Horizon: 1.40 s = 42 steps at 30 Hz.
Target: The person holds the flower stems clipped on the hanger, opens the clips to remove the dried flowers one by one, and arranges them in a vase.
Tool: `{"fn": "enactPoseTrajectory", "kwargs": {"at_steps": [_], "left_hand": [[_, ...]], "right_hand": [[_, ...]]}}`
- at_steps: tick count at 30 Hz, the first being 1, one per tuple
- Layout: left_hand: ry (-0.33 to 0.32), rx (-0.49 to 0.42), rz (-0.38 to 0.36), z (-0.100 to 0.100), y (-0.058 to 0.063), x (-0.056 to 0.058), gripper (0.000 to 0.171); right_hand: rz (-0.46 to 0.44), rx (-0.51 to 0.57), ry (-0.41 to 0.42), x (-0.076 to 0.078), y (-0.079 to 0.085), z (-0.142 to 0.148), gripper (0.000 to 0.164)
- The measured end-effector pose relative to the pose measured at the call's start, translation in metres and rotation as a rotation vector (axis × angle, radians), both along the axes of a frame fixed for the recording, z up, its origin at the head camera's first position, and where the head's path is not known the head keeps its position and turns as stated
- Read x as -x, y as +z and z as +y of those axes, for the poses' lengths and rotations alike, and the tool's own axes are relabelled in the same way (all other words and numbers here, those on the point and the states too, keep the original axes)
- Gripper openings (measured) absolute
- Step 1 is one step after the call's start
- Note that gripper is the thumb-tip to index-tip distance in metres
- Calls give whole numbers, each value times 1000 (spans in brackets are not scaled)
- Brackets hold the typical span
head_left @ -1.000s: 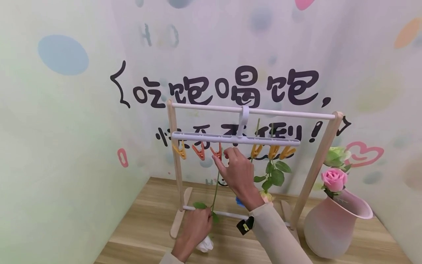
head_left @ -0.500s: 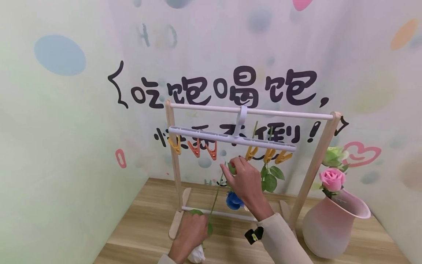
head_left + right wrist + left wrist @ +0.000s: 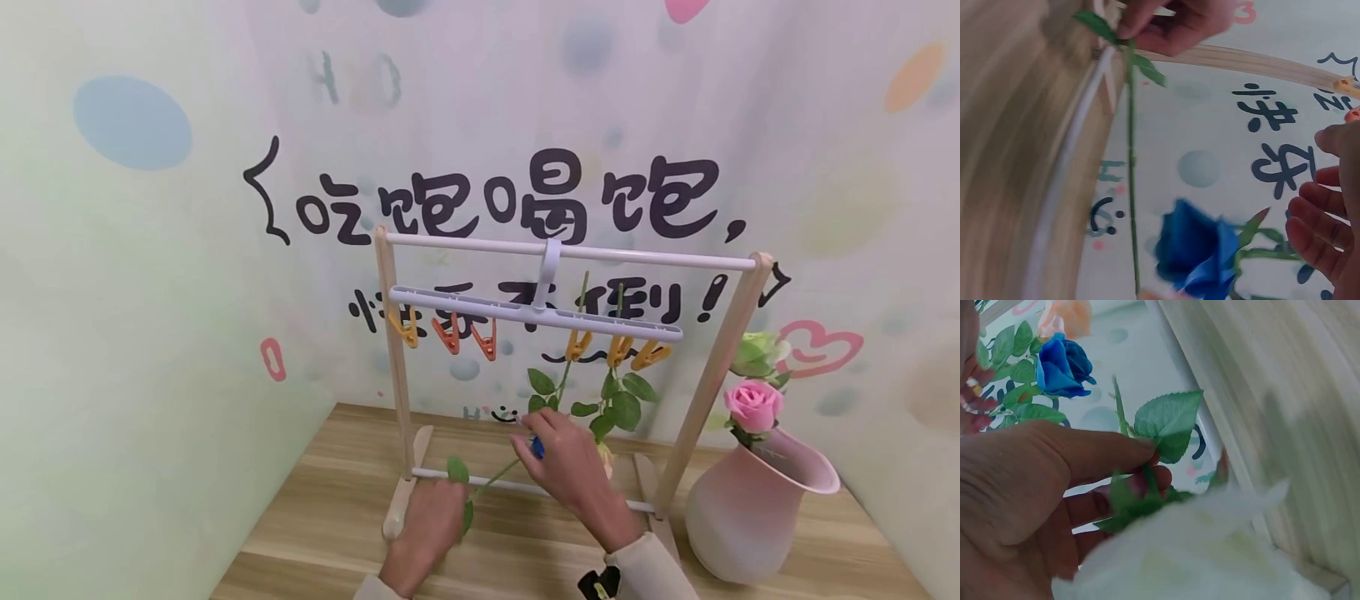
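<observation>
Between thumb and fingers, my left hand (image 3: 435, 512) pinches the green stem (image 3: 1132, 150) of a white rose (image 3: 1191, 550), close below the bloom and beside its leaves. The bloom hangs behind that hand in the head view, while the bare stem slants up to the right. My right hand (image 3: 573, 467), fingers relaxed and nothing in them, is low in front of a blue rose (image 3: 1200, 250). Above, a white hanger (image 3: 480, 307) carries two red clips (image 3: 447, 333) and several yellow clips (image 3: 577, 344). Two of the yellow ones hold upside-down roses, the blue one and a peach one (image 3: 1065, 317).
A wooden stand (image 3: 396, 358) with a white top rail (image 3: 660, 257) bears the hanger on the wooden table (image 3: 300, 500). On the right stands a pink-white vase (image 3: 742, 525) with a pink rose (image 3: 753, 406) and a pale green rose (image 3: 757, 354).
My right hand has moved down and right, away from the red clip. The rose's stem has come away from that clip and tipped rightward. The hanger has swung, its left end now higher.
</observation>
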State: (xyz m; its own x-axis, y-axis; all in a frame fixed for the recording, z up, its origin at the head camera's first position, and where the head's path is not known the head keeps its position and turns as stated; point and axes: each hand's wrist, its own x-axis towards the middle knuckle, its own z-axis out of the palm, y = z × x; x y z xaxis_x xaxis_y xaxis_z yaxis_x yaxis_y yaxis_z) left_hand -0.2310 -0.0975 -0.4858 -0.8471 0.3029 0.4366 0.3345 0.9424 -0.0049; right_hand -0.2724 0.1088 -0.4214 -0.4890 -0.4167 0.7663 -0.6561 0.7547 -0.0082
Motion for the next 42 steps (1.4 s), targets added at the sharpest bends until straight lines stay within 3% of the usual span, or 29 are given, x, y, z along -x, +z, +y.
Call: {"fn": "enactPoseTrajectory", "kwargs": {"at_steps": [6, 18, 31, 42], "left_hand": [[13, 23, 133, -4, 0, 3, 22], [36, 56, 185, -7, 3, 7, 11], [-17, 31, 246, -6, 6, 6, 14], [-28, 14, 395, -6, 6, 10, 16]], "right_hand": [[-95, -115, 6, -7, -26, 1, 22], [-236, -211, 21, -9, -58, 2, 24], [-203, -212, -4, -5, -71, 0, 23], [-147, -218, 16, -9, -75, -2, 18]]}}
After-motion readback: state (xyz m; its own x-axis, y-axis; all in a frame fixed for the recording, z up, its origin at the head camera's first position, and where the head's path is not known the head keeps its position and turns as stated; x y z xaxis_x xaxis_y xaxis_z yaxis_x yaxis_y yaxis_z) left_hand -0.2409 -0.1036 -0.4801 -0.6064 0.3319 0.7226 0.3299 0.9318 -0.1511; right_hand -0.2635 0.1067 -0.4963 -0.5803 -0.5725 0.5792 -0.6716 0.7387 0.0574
